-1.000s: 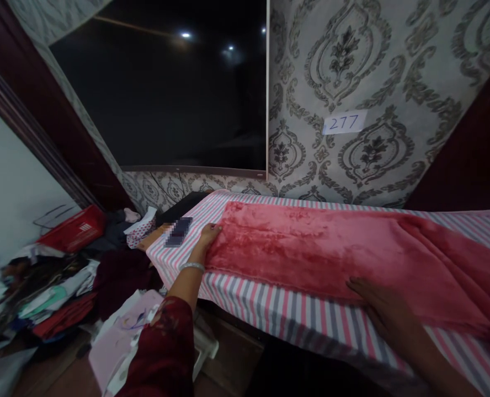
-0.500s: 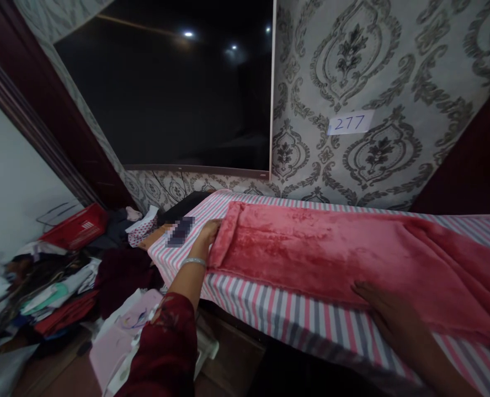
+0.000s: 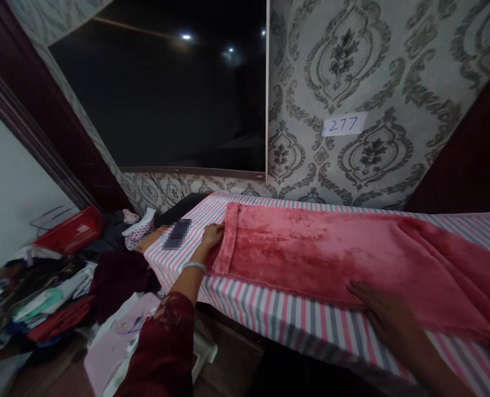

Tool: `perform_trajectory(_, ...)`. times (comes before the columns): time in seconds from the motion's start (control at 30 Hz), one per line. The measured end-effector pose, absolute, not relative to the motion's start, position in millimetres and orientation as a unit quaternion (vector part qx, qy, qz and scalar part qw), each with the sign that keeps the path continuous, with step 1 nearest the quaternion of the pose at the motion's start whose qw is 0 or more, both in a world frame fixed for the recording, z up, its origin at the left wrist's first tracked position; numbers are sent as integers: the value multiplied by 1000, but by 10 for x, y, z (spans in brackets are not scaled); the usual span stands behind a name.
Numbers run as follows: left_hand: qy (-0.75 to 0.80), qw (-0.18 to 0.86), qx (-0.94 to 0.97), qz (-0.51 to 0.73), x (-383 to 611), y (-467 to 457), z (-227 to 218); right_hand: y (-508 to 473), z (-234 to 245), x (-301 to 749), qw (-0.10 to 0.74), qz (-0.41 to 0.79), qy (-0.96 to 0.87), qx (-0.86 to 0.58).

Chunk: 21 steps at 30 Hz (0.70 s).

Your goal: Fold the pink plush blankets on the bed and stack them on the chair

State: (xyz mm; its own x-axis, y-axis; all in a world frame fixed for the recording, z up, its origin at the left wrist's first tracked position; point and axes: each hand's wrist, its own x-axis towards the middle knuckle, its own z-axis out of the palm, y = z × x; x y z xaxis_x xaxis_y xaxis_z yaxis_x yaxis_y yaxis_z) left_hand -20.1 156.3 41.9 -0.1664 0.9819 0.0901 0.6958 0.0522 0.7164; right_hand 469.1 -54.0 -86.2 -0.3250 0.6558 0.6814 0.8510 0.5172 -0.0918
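Note:
A pink plush blanket [image 3: 311,253] lies lengthwise on a bed with a pink, grey and white striped sheet [image 3: 278,320]. Its left end is turned over in a narrow folded strip [image 3: 230,238]. My left hand [image 3: 212,236] rests on the sheet against that fold, holding nothing that I can see. A silver bangle [image 3: 194,267] circles that wrist, below a maroon printed sleeve [image 3: 164,347]. My right hand [image 3: 379,311] lies flat with fingers spread on the blanket's near edge. A pixelated dark phone [image 3: 177,234] sits on the sheet beyond my left hand.
Beyond the bed rise a damask-papered wall [image 3: 336,82] with a paper label reading 277 [image 3: 344,124] and a dark window [image 3: 158,88]. Left of the bed are a red basket [image 3: 70,230], a heap of clothes [image 3: 50,295] and a pale pink cloth [image 3: 121,336].
The blanket's left end has gone from flat to a folded-over strip, which has become narrower and neater. My left hand has shifted slightly along it, and the view has moved a little.

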Motion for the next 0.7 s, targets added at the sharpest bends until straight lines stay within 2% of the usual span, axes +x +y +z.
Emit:
perform_trajectory(0.3,763,185,548,287,-123,1781,374,-549,-878,4668,336,-121,-789,-501)
perform_trajectory(0.5,769,171,521,329,-190,1817,377,-563,-804,4626,329,-131,-790,-501)
perform_trajectory(0.7,747,225,512,360,-288,1719,384,-560,-793,4634,333,-129,-793,-494)
